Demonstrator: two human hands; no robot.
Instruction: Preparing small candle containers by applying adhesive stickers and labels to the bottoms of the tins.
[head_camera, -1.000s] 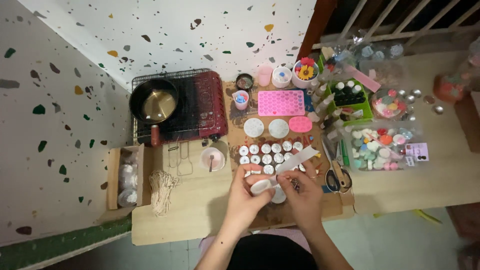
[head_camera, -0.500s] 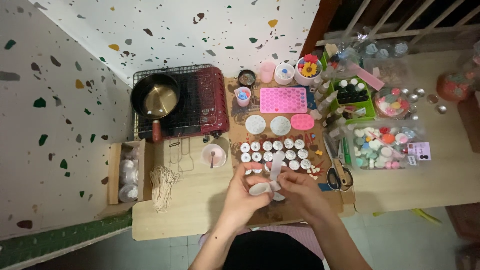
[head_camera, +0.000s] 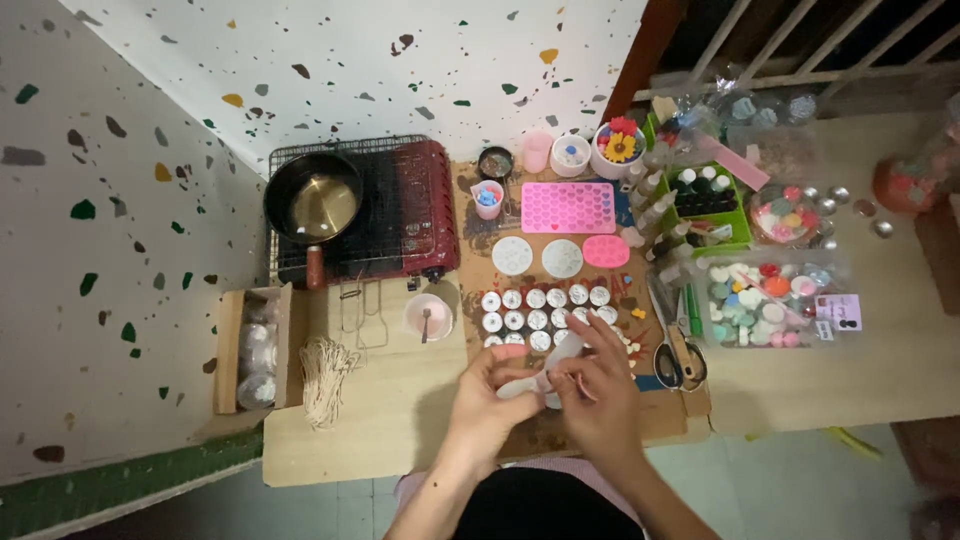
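Observation:
My left hand (head_camera: 492, 392) and my right hand (head_camera: 598, 388) meet over the near edge of the low wooden table (head_camera: 380, 440). Between them they hold a small white round cup (head_camera: 524, 387) and a white strip (head_camera: 562, 352) that sticks up from the fingers. Just beyond the hands stand rows of small white round cups (head_camera: 540, 310). Which fingers pinch the strip is hard to tell.
A red portable stove (head_camera: 400, 215) with a black pan (head_camera: 312, 203) sits at the left. A pink mould (head_camera: 567, 207), a pink bowl (head_camera: 430, 317), scissors (head_camera: 672, 360), a bundle of wicks (head_camera: 325, 375), a cardboard box (head_camera: 255, 345) and trays of coloured pieces (head_camera: 770, 290) surround the work area.
The hands have drawn closer together. The white strip, earlier stretched out to the right, is now gathered upright between the fingers.

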